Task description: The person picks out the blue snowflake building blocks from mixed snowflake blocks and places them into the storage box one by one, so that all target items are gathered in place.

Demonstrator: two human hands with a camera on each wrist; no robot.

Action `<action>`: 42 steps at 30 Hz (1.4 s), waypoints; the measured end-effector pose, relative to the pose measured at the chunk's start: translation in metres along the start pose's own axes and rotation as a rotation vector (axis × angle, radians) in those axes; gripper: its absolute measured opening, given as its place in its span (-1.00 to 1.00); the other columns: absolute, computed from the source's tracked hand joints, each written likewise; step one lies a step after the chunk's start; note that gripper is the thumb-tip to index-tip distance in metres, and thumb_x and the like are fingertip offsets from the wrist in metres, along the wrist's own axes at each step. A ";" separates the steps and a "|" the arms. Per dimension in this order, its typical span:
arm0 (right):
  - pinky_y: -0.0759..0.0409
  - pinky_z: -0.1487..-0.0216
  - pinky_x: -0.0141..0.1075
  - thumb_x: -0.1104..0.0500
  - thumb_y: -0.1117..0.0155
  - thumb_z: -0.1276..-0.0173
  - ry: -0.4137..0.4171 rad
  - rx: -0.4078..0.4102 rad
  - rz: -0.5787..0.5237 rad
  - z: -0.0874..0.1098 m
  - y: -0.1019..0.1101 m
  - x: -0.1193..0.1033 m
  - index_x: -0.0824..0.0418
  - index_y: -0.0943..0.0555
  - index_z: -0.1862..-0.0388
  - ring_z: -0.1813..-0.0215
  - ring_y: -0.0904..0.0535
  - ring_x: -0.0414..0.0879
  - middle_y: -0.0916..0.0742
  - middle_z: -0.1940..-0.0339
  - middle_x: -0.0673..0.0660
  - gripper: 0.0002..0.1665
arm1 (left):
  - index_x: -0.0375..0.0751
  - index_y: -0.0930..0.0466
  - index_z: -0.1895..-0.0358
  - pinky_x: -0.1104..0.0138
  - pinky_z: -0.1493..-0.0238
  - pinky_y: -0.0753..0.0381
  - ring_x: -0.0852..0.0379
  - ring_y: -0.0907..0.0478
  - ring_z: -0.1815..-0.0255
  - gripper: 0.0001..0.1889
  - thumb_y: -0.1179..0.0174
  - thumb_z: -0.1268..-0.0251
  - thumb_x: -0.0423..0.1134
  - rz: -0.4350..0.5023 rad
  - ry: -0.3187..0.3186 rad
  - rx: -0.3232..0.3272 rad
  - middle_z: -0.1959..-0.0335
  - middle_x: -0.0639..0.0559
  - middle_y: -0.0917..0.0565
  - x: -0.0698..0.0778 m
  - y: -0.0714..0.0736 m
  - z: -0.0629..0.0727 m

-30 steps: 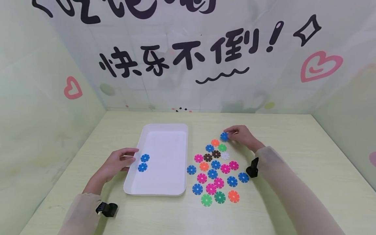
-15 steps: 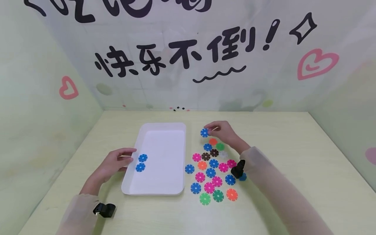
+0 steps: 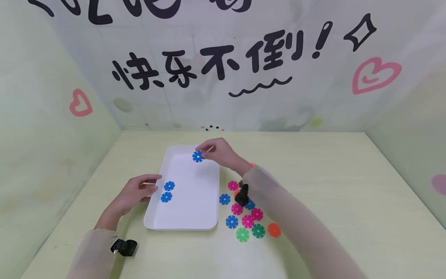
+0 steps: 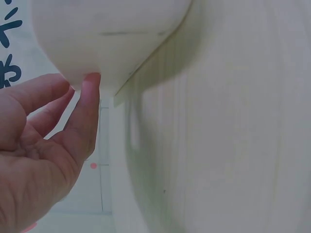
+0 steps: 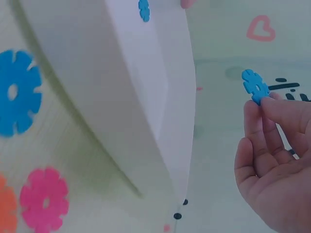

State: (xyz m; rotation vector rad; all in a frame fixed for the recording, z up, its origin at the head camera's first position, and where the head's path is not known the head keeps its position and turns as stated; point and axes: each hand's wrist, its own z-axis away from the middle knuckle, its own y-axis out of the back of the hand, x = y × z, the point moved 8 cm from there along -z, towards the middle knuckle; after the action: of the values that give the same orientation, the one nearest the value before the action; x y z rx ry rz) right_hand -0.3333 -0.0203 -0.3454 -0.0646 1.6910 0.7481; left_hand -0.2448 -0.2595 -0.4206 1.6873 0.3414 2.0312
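One blue, flat, round plastic-looking disc (image 3: 195,159), rim notched like petals, small hole at centre: pinched between thumb and fingertips of the right hand (image 3: 223,153), tilted, in the air over the far end of the tray. One white, smooth, shallow rectangular tray (image 3: 191,205), corners rounded, walls flared, on a pale, faintly grained tabletop (image 3: 348,201). One left hand (image 3: 134,192), thumb and fingers fairly straight and a little apart, tips against the tray's left wall. Two further blue notched discs, a farther one (image 3: 167,188) and a nearer one (image 3: 164,199), just beside each other inside the tray by that same wall. To the tray's right I see a loose spread of like discs, among them blue (image 3: 229,224), pink (image 3: 245,224), light green (image 3: 240,237), dark green (image 3: 256,233) and orange (image 3: 272,232); the right sleeve (image 3: 299,228), beige and softly creased, and a small black wrist device (image 3: 242,197) cover part of it, so I cannot count them. Behind: a pale, lightly creased backdrop (image 3: 209,110) with black brushed characters (image 3: 217,49) and a pink heart outline (image 3: 355,83).
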 end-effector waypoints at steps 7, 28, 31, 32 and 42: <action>-0.54 0.22 -0.44 0.33 -0.26 -0.21 -0.073 -0.109 0.009 -0.024 -0.045 -0.010 0.17 -0.68 0.11 0.26 -0.55 -0.17 -0.68 0.28 -0.03 -0.74 | -0.24 -0.33 -0.27 0.17 0.14 -0.59 -0.17 -0.44 -0.06 -0.54 -0.09 -0.32 -0.26 0.006 0.035 -0.004 -0.18 -0.28 -0.37 -0.001 -0.001 -0.001; -0.51 0.22 -0.44 0.34 -0.25 -0.21 -0.282 -0.001 0.019 -0.049 -0.099 0.028 0.20 -0.71 0.22 0.28 -0.50 -0.18 -0.67 0.32 0.01 -0.82 | -0.24 -0.32 -0.27 0.17 0.15 -0.60 -0.17 -0.46 -0.05 -0.53 -0.09 -0.31 -0.27 0.058 0.020 -0.010 -0.15 -0.28 -0.39 -0.001 0.000 -0.001; -0.51 0.20 -0.45 0.33 -0.25 -0.22 -0.280 -0.013 0.042 -0.047 -0.106 0.033 0.21 -0.71 0.22 0.27 -0.52 -0.18 -0.68 0.31 0.01 -0.81 | -0.23 -0.32 -0.28 0.18 0.14 -0.59 -0.17 -0.46 -0.06 -0.53 -0.10 -0.31 -0.27 0.061 0.025 -0.004 -0.15 -0.28 -0.38 -0.002 0.000 -0.001; -0.51 0.21 -0.46 0.33 -0.25 -0.22 -0.277 -0.015 0.052 -0.047 -0.108 0.034 0.21 -0.71 0.22 0.27 -0.52 -0.19 -0.68 0.31 0.01 -0.82 | -0.23 -0.32 -0.28 0.18 0.14 -0.59 -0.17 -0.46 -0.06 -0.53 -0.10 -0.31 -0.27 0.061 0.025 -0.003 -0.16 -0.28 -0.38 -0.002 0.000 -0.001; -0.51 0.18 -0.46 0.34 -0.26 -0.20 -0.254 0.025 0.123 -0.046 -0.113 0.035 0.22 -0.71 0.23 0.29 -0.53 -0.20 -0.69 0.34 0.01 -0.83 | -0.24 -0.31 -0.28 0.19 0.15 -0.60 -0.16 -0.48 -0.04 -0.52 -0.09 -0.31 -0.28 0.072 0.006 -0.012 -0.16 -0.30 -0.38 0.000 0.000 -0.001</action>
State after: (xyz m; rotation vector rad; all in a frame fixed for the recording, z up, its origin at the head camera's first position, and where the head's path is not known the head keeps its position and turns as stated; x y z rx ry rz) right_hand -0.3333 -0.1207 -0.4229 0.1483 1.4707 0.7917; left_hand -0.2455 -0.2592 -0.4212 1.7095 0.2737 2.0857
